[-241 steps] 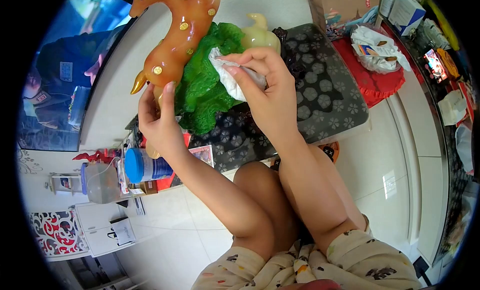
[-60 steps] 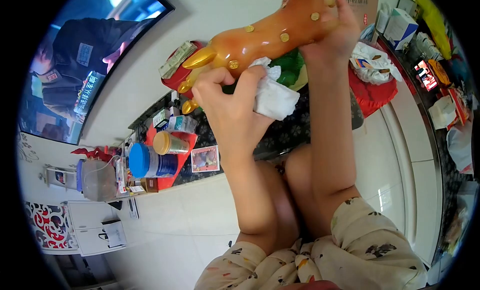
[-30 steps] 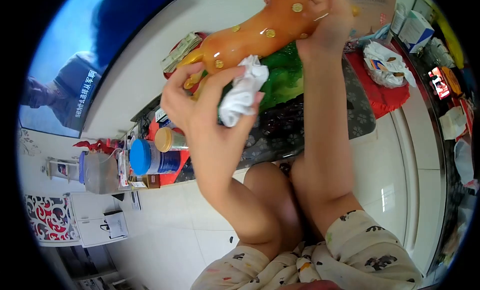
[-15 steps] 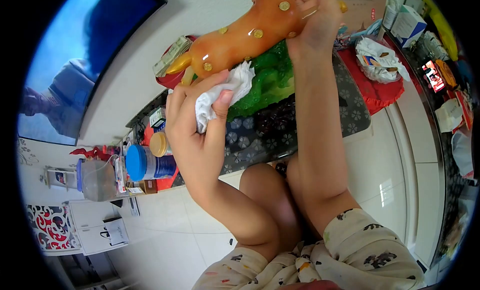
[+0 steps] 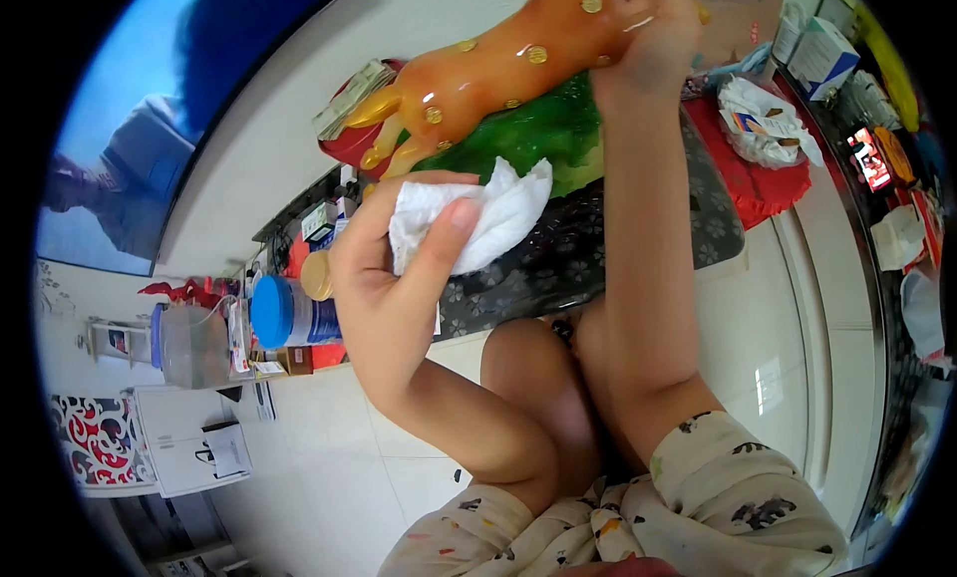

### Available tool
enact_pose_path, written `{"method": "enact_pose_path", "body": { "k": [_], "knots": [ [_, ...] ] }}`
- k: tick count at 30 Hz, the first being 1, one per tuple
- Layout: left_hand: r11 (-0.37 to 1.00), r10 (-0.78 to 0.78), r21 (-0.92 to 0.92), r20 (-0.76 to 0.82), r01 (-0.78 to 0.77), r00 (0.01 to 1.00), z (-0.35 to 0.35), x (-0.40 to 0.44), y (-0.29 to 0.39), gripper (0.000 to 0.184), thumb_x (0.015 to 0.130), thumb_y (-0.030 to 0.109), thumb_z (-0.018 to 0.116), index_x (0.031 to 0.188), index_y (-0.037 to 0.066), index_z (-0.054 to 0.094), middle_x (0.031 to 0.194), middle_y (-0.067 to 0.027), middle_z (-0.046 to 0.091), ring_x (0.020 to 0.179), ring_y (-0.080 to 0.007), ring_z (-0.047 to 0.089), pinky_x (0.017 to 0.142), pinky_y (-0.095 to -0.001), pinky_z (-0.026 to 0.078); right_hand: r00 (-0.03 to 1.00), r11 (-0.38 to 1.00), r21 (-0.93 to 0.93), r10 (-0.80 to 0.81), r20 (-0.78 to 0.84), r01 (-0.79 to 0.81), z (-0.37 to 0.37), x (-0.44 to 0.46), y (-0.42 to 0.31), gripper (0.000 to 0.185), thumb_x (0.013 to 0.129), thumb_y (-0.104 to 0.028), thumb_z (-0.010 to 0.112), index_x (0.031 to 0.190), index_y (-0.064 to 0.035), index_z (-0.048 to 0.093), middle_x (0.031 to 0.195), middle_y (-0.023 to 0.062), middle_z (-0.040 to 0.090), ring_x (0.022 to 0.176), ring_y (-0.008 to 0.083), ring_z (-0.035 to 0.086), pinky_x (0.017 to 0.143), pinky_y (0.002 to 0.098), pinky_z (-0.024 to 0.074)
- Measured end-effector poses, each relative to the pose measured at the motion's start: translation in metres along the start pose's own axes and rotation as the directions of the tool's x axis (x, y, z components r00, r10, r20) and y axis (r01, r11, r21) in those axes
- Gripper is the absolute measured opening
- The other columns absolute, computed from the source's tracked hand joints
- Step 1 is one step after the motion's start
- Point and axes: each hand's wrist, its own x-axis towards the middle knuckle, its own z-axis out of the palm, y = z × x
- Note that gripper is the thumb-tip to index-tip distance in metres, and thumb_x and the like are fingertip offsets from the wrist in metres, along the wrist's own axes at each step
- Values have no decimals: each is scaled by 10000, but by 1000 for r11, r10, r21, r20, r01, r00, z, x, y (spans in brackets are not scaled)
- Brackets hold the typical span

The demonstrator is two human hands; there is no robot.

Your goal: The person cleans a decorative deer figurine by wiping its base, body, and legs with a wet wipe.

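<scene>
My left hand (image 5: 394, 258) pinches a crumpled white cloth (image 5: 488, 223) between thumb and fingers, just below an orange glossy animal figurine (image 5: 498, 69) with gold coin marks. The figurine lies tilted, its gold tail at the left and its upper part cut off by the top edge. My right hand (image 5: 653, 49) is wrapped round the figurine's right part. Behind the cloth is a green leafy carving (image 5: 543, 139), partly hidden by the figurine, above the dark flower-patterned surface (image 5: 478, 303).
Jars with a blue lid (image 5: 271, 311) and a tan lid (image 5: 316, 275) stand at the left. A screen (image 5: 150, 129) is at the upper left. Banknotes (image 5: 354, 99) lie on a red dish. A white plastic bag (image 5: 763, 124) rests on red cloth (image 5: 753, 183) at the right.
The figurine, upright at first, has been tilted over, with my right hand now holding it. The cloth has passed to my left hand, which has just moved down off the figurine.
</scene>
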Motion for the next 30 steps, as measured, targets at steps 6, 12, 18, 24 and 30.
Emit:
{"method": "enact_pose_path", "body": {
  "k": [6, 12, 18, 24, 30],
  "knots": [
    [989, 26, -146, 12, -24, 1000, -1, 1, -3, 142, 988, 85, 686, 1080, -22, 704, 1019, -41, 701, 930, -81, 608, 848, -237, 474, 999, 998, -52, 23, 36, -21, 6, -3, -5, 303, 1019, -326, 598, 1097, -36, 628, 955, 102, 715, 857, 202, 709, 786, 317, 579],
    [991, 82, -111, 107, -70, 991, -4, 1, -1, 167, 973, 43, 675, 1106, -40, 732, 1088, -87, 749, 1011, -125, 659, 917, -255, 488, 995, 992, -80, -99, 15, 100, 6, -4, -2, 252, 1022, -297, 585, 1108, -64, 625, 932, 101, 714, 820, 204, 711, 735, 332, 592],
    [989, 49, -147, 101, -34, 994, -4, 0, -3, 170, 955, 6, 667, 1096, -47, 747, 1072, -113, 762, 971, -131, 679, 877, -258, 509, 988, 987, -86, -132, 79, 138, 0, 2, -3, 228, 1022, -296, 583, 1027, -71, 618, 843, 89, 694, 747, 207, 704, 694, 348, 597],
    [980, -17, -197, -23, 12, 1000, -6, 1, -5, 190, 970, 39, 678, 1133, -38, 738, 1004, -47, 742, 851, -67, 617, 774, -212, 463, 997, 998, -52, -22, 75, 26, 4, -1, -4, 298, 1024, -330, 565, 987, -40, 621, 827, 125, 700, 740, 269, 712, 712, 396, 606],
    [996, 13, -89, -162, -28, 987, -3, 4, -4, 276, 982, 180, 689, 1152, -35, 726, 1014, -79, 728, 953, -125, 661, 858, -254, 509, 999, 998, -62, -4, 38, 6, 9, -4, -5, 381, 1023, -356, 552, 1093, 11, 628, 946, 172, 724, 826, 301, 724, 762, 418, 608]
  ]
}}
